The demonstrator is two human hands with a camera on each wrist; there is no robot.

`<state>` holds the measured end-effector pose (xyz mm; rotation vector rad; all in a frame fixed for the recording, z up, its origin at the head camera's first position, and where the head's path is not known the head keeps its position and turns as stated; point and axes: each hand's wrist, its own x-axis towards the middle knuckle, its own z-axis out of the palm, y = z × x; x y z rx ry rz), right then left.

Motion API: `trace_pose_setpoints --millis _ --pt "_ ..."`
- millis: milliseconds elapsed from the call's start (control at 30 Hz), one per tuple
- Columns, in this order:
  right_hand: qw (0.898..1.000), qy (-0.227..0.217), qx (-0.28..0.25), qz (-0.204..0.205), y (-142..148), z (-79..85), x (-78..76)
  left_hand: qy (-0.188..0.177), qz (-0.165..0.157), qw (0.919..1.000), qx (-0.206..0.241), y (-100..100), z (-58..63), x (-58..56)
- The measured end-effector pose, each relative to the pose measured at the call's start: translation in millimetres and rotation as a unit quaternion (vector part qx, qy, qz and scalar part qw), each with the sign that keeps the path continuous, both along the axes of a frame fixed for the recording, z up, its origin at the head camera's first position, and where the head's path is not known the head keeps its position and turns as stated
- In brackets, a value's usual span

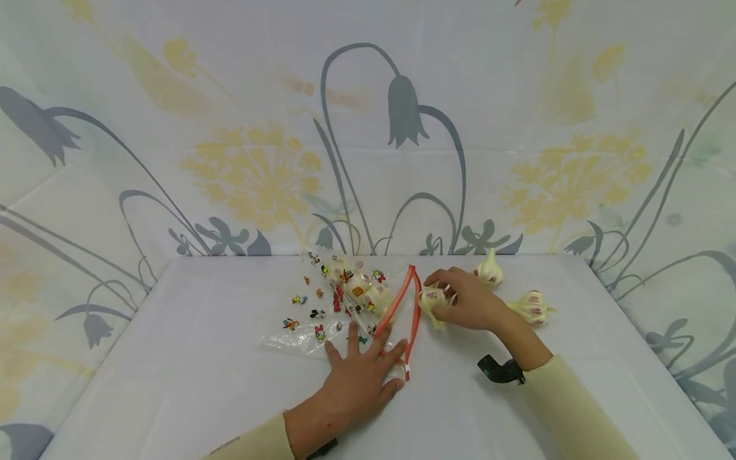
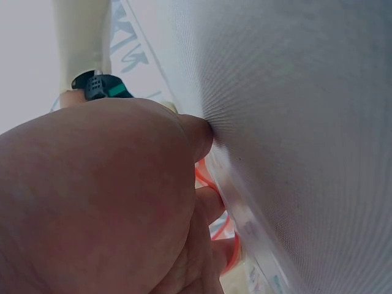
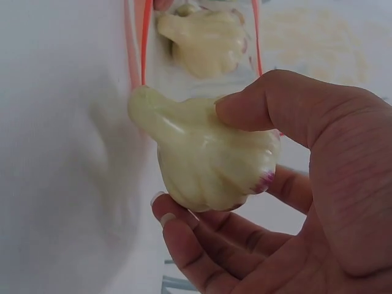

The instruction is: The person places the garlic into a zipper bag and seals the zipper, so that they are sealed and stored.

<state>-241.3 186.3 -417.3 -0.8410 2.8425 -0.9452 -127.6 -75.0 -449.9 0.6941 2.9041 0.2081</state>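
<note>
A clear zip bag (image 1: 305, 342) printed with small cartoon figures lies on the table, its red-edged mouth (image 1: 413, 319) parted and facing right. Several garlic bulbs (image 1: 359, 285) show through its plastic. My left hand (image 1: 359, 377) rests spread on the bag near the mouth, fingers straight. Just right of the opening, my right hand (image 1: 468, 300) grips a garlic bulb (image 3: 208, 153) between thumb and fingers. In the right wrist view that bulb is pale with purple streaks, and another bulb (image 3: 208, 43) sits beyond it between the red edges.
Two loose garlic bulbs lie right of my right hand: one farther back (image 1: 490, 268), one nearer (image 1: 531, 308). A white cloth covers the table (image 1: 190, 358). Behind it hangs a flower-printed curtain (image 1: 368, 160). A dark strap device (image 1: 500, 369) sits at my right wrist.
</note>
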Motion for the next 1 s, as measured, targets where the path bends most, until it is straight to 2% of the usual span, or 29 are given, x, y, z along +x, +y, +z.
trace_pose_setpoints --millis 333,833,1000 --pt "0.999 -0.018 -0.012 0.028 -13.2 -3.9 2.9 0.007 -0.001 1.0000 -0.007 -1.0 -1.1 0.3" --pt "0.999 -0.041 -0.012 0.033 -25.0 -9.9 6.5 0.000 -0.005 1.0000 -0.003 -0.5 2.3 0.6" --pt "0.999 -0.036 -0.015 0.032 -28.9 -14.2 7.3 0.013 -0.006 0.9999 -0.009 -0.3 -0.3 0.9"
